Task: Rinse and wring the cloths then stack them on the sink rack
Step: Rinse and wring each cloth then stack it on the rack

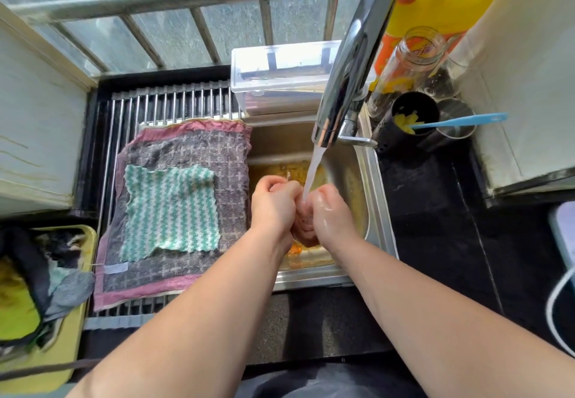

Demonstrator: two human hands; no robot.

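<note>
Dark stone worktop (435, 226) carries a stainless steel sink (381, 211). A roll-up steel bar sink rack (174, 102) spans its left half.

On the rack: large purple-grey checked cloth with pink border (230, 161), spread flat, with a smaller green-and-white zigzag cloth (171, 208) lying on it.

Yellow-green tray (71, 335) far left, heaped with crumpled cloths; number cannot be told.

Chrome tap (348, 65) running, stream falling between the hands. Left hand (273, 205) and right hand (329, 211) are pressed together over the basin. Fingers of both are curled tight round a small bunched pinkish-brown cloth (303, 226), mostly hidden.

Step in hand, as judged: rinsing. Best done by loosening the bunch so water runs through. Then twist the hands opposite ways, low in the basin.

Count: two cloths stacked, one in the hands, one tap, one tray.
</note>
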